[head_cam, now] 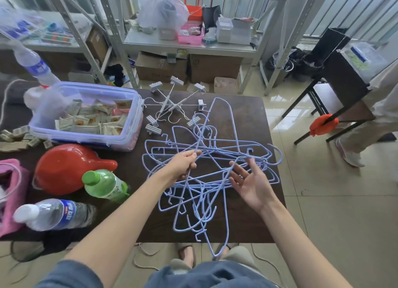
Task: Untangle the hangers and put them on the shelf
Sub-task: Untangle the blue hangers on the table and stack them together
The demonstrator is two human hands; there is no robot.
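A tangled heap of several light-blue wire hangers (215, 150) lies on the dark brown table (247, 115), spreading from its middle to its front edge. My left hand (183, 165) pinches one blue wire of the heap between thumb and fingers, near the heap's centre. My right hand (252, 182) is open, palm up, fingers spread, under wires at the heap's right side. Behind the heap lie white clip hangers (170, 104), also crossed over each other. The metal shelf (189, 44) stands beyond the table, loaded with bags and boxes.
On the table's left are a clear plastic tub (86, 115) of packets, a red jug (64, 167), a green bottle (105, 185), a water bottle (56, 214) and a pink cloth (10, 193). A person's leg (366, 126) stands at the right by a dark stool (336, 76).
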